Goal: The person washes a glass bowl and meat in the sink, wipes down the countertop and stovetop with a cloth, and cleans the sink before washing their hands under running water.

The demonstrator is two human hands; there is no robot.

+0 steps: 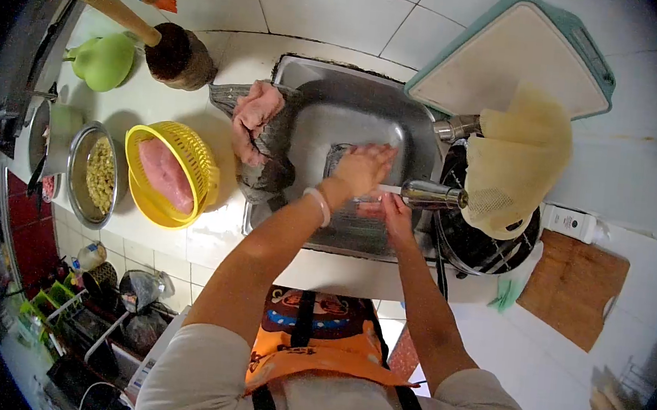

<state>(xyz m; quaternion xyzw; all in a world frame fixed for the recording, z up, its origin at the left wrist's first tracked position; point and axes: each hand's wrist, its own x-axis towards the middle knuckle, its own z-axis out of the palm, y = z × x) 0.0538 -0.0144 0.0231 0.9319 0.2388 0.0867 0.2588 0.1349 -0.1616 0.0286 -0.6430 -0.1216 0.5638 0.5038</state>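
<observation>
Both my hands are inside the steel sink, close to the faucet. My left hand, with a pale bangle on its wrist, lies palm down over the basin, fingers stretched out and holding nothing. Just under the spout's mouth, my right hand has its fingers reaching left toward the other hand; nothing shows in it. A short white streak, which looks like running water, leaves the spout between the hands. Over the sink's left rim hang a grey cloth and a pink cloth.
Left on the counter are a yellow basket with pink meat, a steel bowl of yellowish pieces, a mortar and a green container. Rightward are a cutting board, yellowish cloth, dark rack and brown board.
</observation>
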